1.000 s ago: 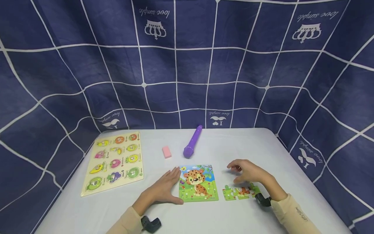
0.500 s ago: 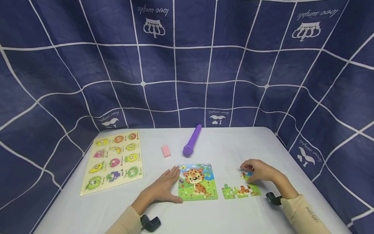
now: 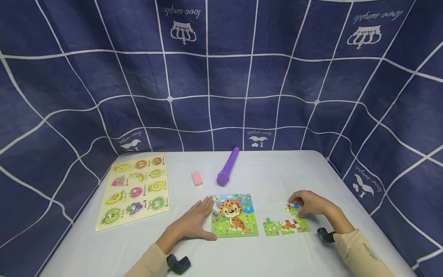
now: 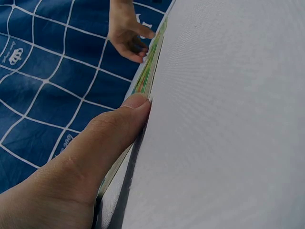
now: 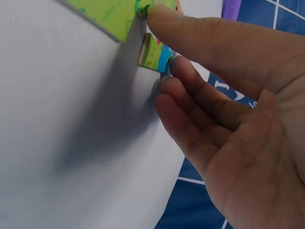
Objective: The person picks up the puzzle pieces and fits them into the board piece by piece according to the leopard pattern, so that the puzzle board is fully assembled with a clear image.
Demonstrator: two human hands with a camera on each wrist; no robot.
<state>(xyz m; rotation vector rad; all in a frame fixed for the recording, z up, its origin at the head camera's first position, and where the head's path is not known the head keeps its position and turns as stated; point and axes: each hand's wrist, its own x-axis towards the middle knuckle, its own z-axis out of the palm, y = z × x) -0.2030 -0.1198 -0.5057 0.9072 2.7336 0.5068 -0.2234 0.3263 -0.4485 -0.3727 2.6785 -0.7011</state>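
My left hand (image 3: 195, 221) rests flat on the table, fingers at the left edge of a square leopard picture board (image 3: 225, 231). In the left wrist view its thumb (image 4: 112, 129) touches the board's side. My right hand (image 3: 311, 203) has its thumb and fingers around a small jigsaw piece (image 3: 292, 208) with blue and orange print, partly covered by the hand. The right wrist view shows the fingertips at the piece's blue side and the thumb close by the green. Just in front, three green and spotted jigsaw pieces (image 3: 272, 227) lie in a row.
A wooden fruit board (image 3: 133, 184) with shaped pieces lies at the left. A pink block (image 3: 197, 179) and a purple toy microphone (image 3: 227, 168) lie behind the leopard board. A dark blue checked curtain (image 3: 221, 77) hangs around the white table (image 3: 238, 257).
My right hand has moved right from its place above the row, then slightly down, and the blue and orange piece now shows at its fingers. My left hand stays put.
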